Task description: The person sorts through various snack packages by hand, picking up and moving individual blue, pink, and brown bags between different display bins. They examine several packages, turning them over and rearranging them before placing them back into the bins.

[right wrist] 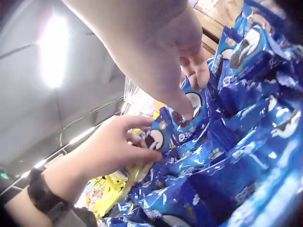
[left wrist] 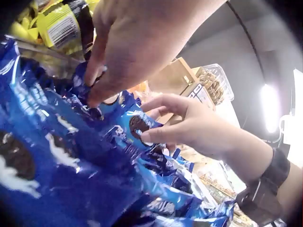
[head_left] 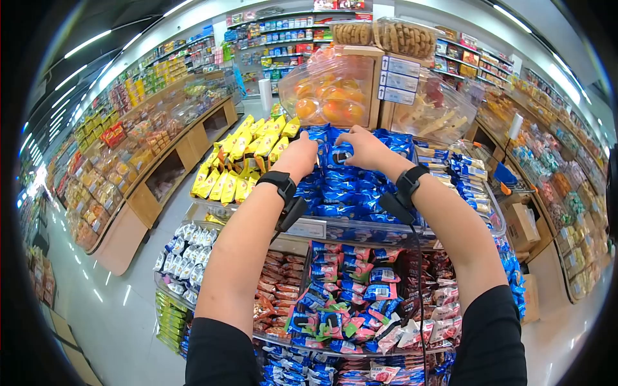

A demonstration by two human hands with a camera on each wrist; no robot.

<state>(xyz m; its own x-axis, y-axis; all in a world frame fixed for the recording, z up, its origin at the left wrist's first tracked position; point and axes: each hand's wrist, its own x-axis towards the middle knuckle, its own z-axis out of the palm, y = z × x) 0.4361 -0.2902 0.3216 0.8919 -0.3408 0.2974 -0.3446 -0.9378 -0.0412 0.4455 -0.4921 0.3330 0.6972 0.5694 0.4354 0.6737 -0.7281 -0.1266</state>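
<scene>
Blue cookie packets (head_left: 347, 186) fill a clear bin in the head view. At its back left, the left hand (head_left: 301, 156) pinches the edge of a blue packet (right wrist: 156, 137) between thumb and fingers, seen in the right wrist view. Just to its right, the right hand (head_left: 368, 151) has thumb and fingers around another blue packet (left wrist: 137, 126) with a dark cookie picture. Both packets stand roughly upright at the back of the pile, side by side. Each hand's fingertips are partly hidden among the wrappers.
Yellow packets (head_left: 241, 151) lie left of the blue ones, white and blue sticks (head_left: 467, 168) to the right. Behind stand clear tubs with orange items (head_left: 328, 103) and a price sign (head_left: 399, 80). Lower bins hold pink and blue packets (head_left: 354, 283). Shelves line both sides.
</scene>
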